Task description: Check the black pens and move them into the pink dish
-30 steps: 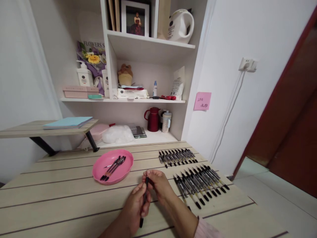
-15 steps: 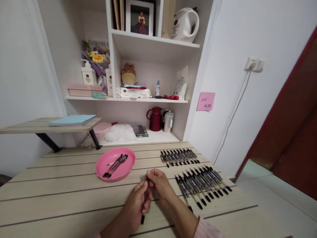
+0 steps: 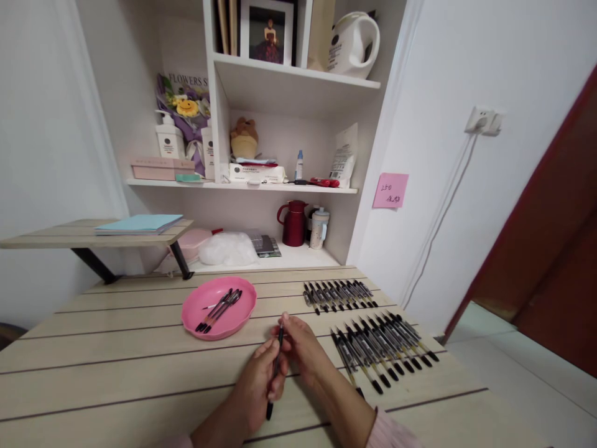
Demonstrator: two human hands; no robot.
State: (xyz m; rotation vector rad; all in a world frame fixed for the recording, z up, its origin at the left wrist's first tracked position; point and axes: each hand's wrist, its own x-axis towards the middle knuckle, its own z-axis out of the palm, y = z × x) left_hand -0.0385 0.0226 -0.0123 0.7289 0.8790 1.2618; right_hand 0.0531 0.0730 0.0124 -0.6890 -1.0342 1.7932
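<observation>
My left hand (image 3: 255, 384) is closed around a black pen (image 3: 280, 339), held at a slant above the table with its tip end pointing away from me. The fingers of my right hand (image 3: 301, 343) are pinched at the pen's upper end, close to the tip; what lies between them is partly hidden. To the left of my hands sits a pink scalloped plate (image 3: 191, 320) with several pens (image 3: 222, 311) in it. On the right, a nearer row of pens (image 3: 380, 345) with black ends and a farther row of pens (image 3: 340, 295) lie side by side.
The slatted wooden table (image 3: 116, 361) stands against white shelves (image 3: 298, 74). A small raised stand (image 3: 60, 236) with blue paper (image 3: 140, 224) is at the left. A red jug (image 3: 295, 225), a cup (image 3: 319, 230) and a plastic bag (image 3: 228, 249) stand behind the table.
My right fingers have slid slightly up along the pen toward its tip, and more of its upper part shows. The view has shifted a little. My left hand keeps its grip.
</observation>
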